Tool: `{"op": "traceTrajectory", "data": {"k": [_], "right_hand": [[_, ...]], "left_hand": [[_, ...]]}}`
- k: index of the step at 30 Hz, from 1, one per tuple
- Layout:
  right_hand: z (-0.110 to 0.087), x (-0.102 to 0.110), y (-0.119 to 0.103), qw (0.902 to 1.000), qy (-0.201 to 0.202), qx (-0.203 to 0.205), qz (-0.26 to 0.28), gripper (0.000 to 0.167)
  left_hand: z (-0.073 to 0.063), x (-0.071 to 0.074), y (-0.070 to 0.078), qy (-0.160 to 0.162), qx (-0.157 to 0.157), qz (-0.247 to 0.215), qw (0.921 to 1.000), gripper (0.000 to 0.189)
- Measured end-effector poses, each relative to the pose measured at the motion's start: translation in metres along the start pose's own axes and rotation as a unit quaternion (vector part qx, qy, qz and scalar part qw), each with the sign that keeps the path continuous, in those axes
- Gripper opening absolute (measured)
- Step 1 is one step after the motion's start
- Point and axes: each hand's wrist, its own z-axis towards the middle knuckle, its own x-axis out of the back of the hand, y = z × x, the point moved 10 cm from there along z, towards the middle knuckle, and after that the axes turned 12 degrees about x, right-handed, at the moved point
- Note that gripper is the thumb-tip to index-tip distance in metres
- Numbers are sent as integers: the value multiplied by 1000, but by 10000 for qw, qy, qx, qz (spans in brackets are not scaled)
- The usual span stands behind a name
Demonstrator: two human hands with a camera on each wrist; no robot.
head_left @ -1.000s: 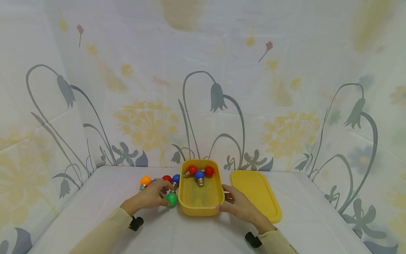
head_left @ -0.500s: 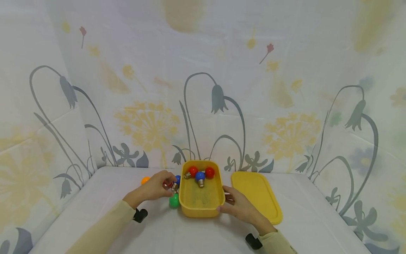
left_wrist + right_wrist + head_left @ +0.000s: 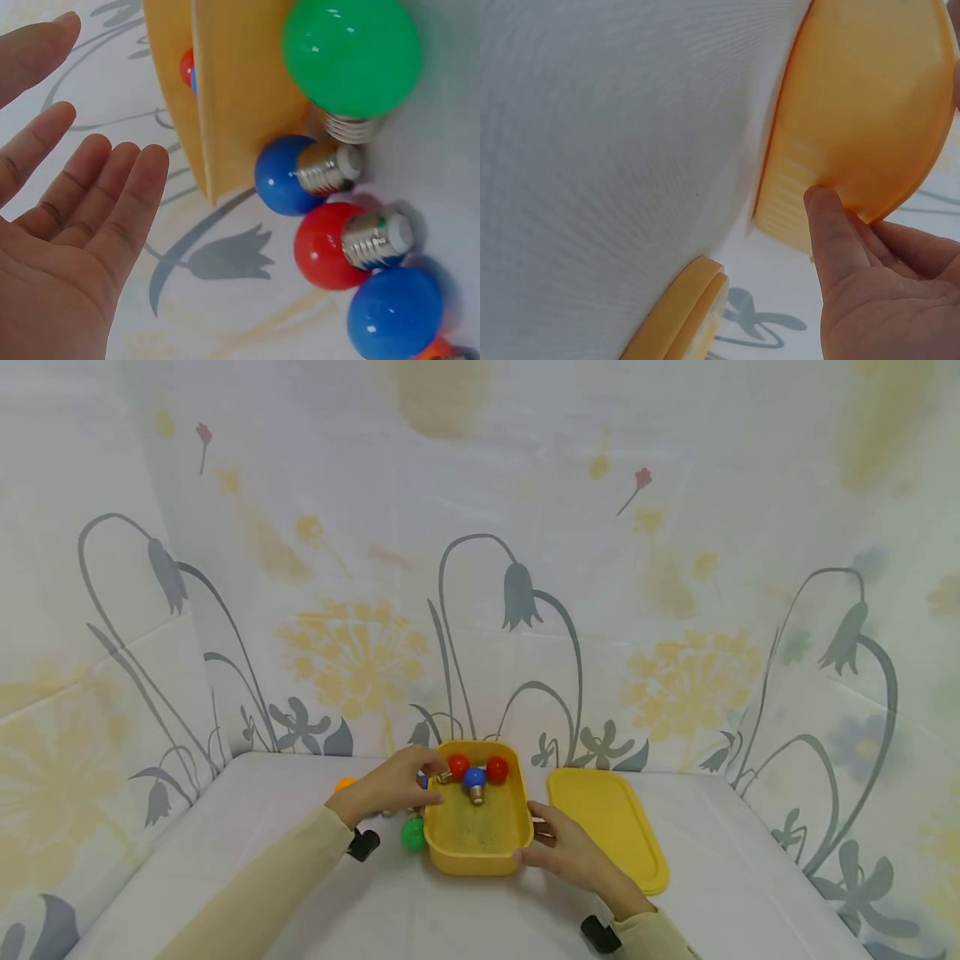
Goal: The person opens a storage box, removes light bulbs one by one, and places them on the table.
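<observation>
My left hand [image 3: 401,783] is over the left rim of a yellow plastic box [image 3: 480,865], fingers extended and apart, holding nothing. In the left wrist view, the palm and fingers [image 3: 154,161] are bare. Against the box's right wall, the fingers of my right hand [image 3: 566,852] rest, with the thumb at the near corner. The right wrist view has the straight fingers [image 3: 832,225] touching the outer wall. Two red bulbs [image 3: 497,769] and a blue bulb [image 3: 474,778] lie inside the box, towards its far end. Beside its left wall is a green bulb [image 3: 413,834].
Left of the box, a row of bulbs continues with a blue bulb [image 3: 277,176], a red bulb [image 3: 322,255], another blue bulb [image 3: 394,315] and an orange bulb [image 3: 344,783]. To the right, a yellow lid [image 3: 611,827] lies flat. Patterned cloth [image 3: 480,635] hangs behind.
My left hand has moved from the green bulb over the other bulbs, then right to the box's left rim, its fingers spreading. The right hand has stayed at the box.
</observation>
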Motion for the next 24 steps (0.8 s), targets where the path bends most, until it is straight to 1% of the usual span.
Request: {"op": "traceTrajectory", "data": {"k": [3, 9, 13, 16, 20, 24], "right_hand": [[0, 0, -1, 10000, 6, 60, 49, 85], [-1, -1, 1, 10000, -4, 60, 8, 84], [0, -1, 3, 10000, -37, 74, -56, 84], [0, -2, 4, 9999, -72, 82, -74, 84], [1, -2, 5, 9999, -97, 78, -107, 85], [2, -2, 6, 9997, -103, 112, -165, 85]], "left_hand": [[7, -3, 5, -28, -71, -6, 10000, 34], [23, -11, 8, -120, 198, -73, 9997, 36], [33, -16, 13, -166, 281, -19, 9995, 38], [40, -22, 17, -287, 238, -35, 9993, 42], [49, -32, 16, -500, 224, -76, 9985, 49], [58, -40, 10, -635, 452, -58, 9969, 52]]}}
